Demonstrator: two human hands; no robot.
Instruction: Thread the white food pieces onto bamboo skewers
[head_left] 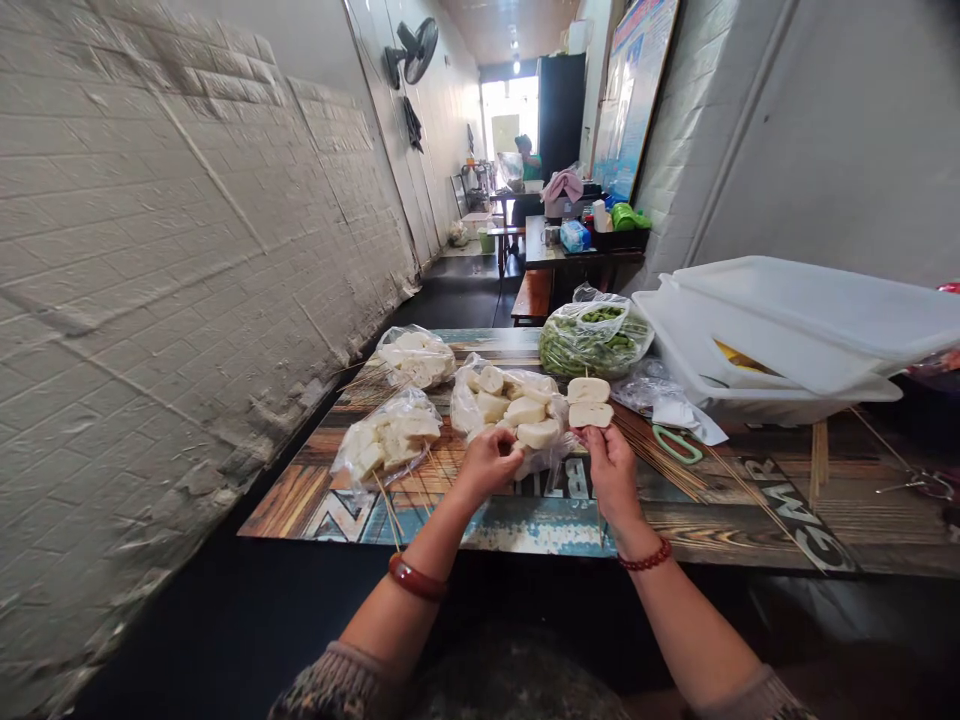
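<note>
My right hand point(611, 468) is closed around a thin wooden skewer point(601, 525) held upright. Two pale, flat slices point(590, 414) are threaded on it above my fingers, and the tip pokes out at the top. My left hand point(489, 462) is at the near edge of an open plastic bag of thick white slices point(523, 411). Its thumb and fingers are drawn together, and I cannot make out what is between them. To the left lie two more clear bags, a near bag of filled skewers point(390, 440) and a far bag of white pieces point(415, 358).
Loose skewers point(664, 460) and green-handled scissors point(677, 444) lie right of my hands. Behind them are a bag of green vegetables point(596, 338) and stacked white plastic bins point(780, 320). A person point(528, 160) is far back in the room, beyond another table point(551, 254).
</note>
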